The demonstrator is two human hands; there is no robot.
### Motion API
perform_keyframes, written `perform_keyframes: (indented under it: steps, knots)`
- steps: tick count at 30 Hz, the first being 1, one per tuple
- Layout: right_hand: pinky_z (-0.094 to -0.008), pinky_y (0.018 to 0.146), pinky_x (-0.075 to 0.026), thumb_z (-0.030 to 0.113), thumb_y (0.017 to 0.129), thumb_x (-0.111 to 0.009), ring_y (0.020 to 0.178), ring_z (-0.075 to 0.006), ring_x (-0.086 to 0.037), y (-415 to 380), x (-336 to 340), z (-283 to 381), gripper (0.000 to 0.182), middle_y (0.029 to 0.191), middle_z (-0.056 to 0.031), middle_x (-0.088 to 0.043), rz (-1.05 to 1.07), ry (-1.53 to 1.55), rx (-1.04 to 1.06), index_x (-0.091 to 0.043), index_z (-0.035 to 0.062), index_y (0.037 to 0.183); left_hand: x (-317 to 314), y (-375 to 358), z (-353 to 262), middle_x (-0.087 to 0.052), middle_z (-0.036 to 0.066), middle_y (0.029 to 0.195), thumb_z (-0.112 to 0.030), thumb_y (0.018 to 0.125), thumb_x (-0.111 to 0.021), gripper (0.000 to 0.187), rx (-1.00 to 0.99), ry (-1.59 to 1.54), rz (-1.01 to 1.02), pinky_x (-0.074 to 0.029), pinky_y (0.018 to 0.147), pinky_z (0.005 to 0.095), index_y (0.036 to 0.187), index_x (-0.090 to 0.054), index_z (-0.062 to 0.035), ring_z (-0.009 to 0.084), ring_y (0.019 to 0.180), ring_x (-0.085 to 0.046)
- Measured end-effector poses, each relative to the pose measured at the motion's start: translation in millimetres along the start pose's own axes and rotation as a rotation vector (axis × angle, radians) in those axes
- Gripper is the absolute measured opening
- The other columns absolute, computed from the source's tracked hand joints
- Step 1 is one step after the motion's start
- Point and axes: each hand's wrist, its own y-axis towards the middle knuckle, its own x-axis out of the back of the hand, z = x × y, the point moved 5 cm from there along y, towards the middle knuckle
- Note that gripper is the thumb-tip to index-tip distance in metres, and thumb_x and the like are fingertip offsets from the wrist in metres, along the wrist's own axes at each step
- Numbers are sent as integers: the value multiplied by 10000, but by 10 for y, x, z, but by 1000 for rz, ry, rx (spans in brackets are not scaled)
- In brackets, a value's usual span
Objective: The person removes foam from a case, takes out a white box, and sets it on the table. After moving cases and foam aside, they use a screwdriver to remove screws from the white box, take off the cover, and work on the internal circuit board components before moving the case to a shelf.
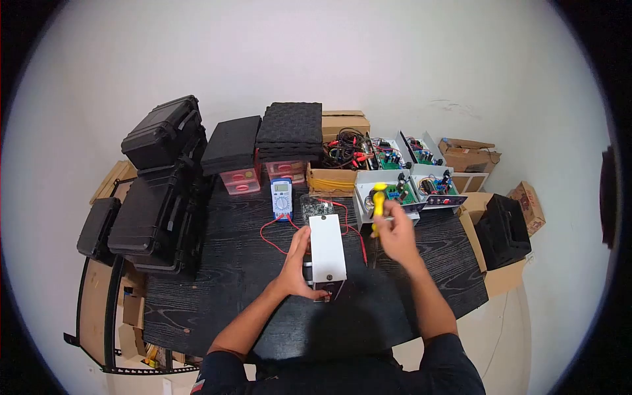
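Note:
My left hand (295, 268) grips the left side of a white metal box (328, 247), fingers behind it and thumb at its near end. The box stands on the black table with a narrow white face up. A dark screw shows near each end of that face. To the right, my right hand (397, 234) is closed around a yellow-handled screwdriver (378, 201), held apart from the box. Its shaft seems to point down but is hard to make out. Behind the box lie a clear plastic tray (317, 208) of small parts and a red test lead (363, 249).
A blue multimeter (282, 197) lies beyond the box. Opened white units with circuit boards (393, 191) stand at the back right. A carton of cables (332, 178) and foam-topped drawers (241, 182) line the back. Black cases (155, 220) are stacked left; a cardboard box (480, 247) sits right.

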Motion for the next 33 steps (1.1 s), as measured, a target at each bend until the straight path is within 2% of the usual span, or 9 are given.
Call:
perform_keyframes:
  steps: [1,2,9,11,15,19,28,31,33]
  knots:
    - [-225,527,-520,131,1086,-573,720,-110,-703,17,30,276,258,949,-38,-636,-17,212,-44,-523,17,1311,-5,-9,33,-235,317,1640,-444,447,-1007,1600,-6,15,-8,-332,1216,559,1703,-93,-65,493,1519,-305]
    - [-219,515,-527,164,1108,-543,740,-148,-717,45,67,446,308,1015,-62,-626,-22,360,53,-463,32,1374,-4,-3,64,-236,318,1639,-446,448,-1008,1601,-13,31,-16,-329,1219,557,1704,-90,-65,492,1520,-306]
    - [-288,547,-618,348,1107,-549,820,-285,-757,-72,-113,1329,541,1164,-150,-612,147,623,282,-346,17,1483,-51,-32,146,-238,323,1637,-456,449,-1012,1578,5,-28,-28,-320,1226,560,1693,-133,-45,491,1519,-311]
    - [-270,609,-615,286,1112,-540,881,-232,-753,-108,-205,1345,506,1172,-144,-614,225,652,273,-363,-5,1486,-54,-39,155,-236,327,1635,-462,447,-1012,1572,31,-17,-10,-314,1227,565,1687,-147,-32,495,1516,-312]
    - [-265,624,-613,267,1104,-564,909,-220,-746,-167,-327,1275,512,1185,-139,-612,295,637,224,-366,-8,1489,-54,-53,172,-226,332,1634,-473,441,-1016,1581,36,-25,-2,-304,1227,576,1680,-148,-14,498,1519,-296]
    - [-269,637,-619,239,1103,-564,932,-217,-743,-160,-400,1181,499,1195,-137,-609,294,691,193,-365,-4,1491,-41,2,97,-268,220,1598,-383,385,-985,1581,48,59,26,-320,1246,522,1666,-125,-34,393,1501,-350]
    - [-289,666,-628,312,1117,-528,973,-211,-736,-204,-378,1163,518,1212,-127,-606,334,609,247,-379,-4,1500,-34,27,49,-268,250,1614,-415,352,-978,1610,52,78,25,-260,1262,531,1658,-131,-1,425,1518,-303]
    - [-292,601,-619,393,1119,-494,918,-256,-750,-213,-384,1248,547,1153,-136,-619,395,523,300,-368,3,1483,-27,34,23,-232,266,1641,-438,360,-972,1614,46,85,24,-249,1263,544,1662,-121,-4,437,1531,-284]
    - [-325,642,-636,408,1122,-475,933,-257,-748,-216,-374,1290,547,1177,-147,-632,446,515,288,-393,10,1488,-10,67,-51,-194,279,1661,-470,379,-966,1617,45,127,35,-235,1263,573,1668,-99,-18,450,1537,-273]
